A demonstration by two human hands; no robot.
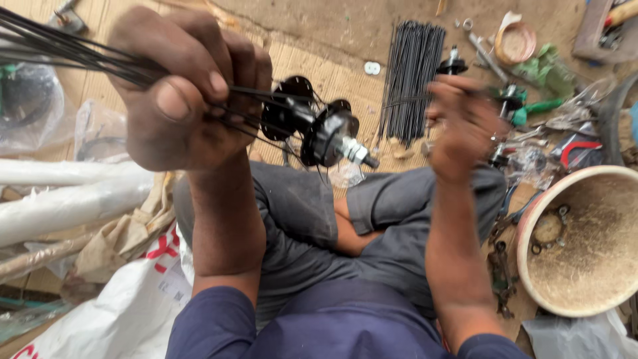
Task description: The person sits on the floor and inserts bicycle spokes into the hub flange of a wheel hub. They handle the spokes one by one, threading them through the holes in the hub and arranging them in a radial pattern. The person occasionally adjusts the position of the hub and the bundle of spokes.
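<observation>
My left hand (179, 90) is raised close to the camera and grips a bunch of thin black spokes (60, 50) that fan out to the upper left. The spokes run into a black wheel hub (319, 126) with two round flanges and a silver axle end, which hangs in the air over my lap. My right hand (465, 126) is blurred and lifted to the right of the hub, fingers curled; whether it pinches a spoke is unclear. A bundle of loose black spokes (412, 76) lies on the ground beyond it.
A dusty cream basin (578, 239) with small metal parts stands at the right. Tools with red and green handles (551, 113) litter the ground behind it. White rolled tubes (66, 199) and plastic sacks (126, 306) lie at the left. A small round dish (515, 43) sits far right.
</observation>
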